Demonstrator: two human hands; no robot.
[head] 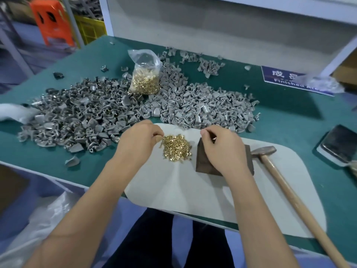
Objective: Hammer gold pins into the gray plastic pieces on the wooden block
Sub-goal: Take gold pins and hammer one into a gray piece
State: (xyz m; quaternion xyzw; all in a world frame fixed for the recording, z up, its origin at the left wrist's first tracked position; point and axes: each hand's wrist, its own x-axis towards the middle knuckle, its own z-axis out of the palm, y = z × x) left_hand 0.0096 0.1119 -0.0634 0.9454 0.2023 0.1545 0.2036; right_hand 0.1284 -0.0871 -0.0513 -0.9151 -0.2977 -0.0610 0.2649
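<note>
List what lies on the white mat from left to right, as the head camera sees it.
Left hand → loose gold pins → right hand over the wooden block → hammer.

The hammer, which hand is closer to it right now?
Right. The right hand rests over the wooden block just left of the hammer; the left hand is farther off, beyond the loose gold pins.

Shiny gold metal pins (176, 147) on off-white cloth mat (193, 186); gray plastic pieces (119, 111); teal green tabletop (286, 117); dark brown wooden block (204, 163); orange plastic stool (51, 20).
</note>
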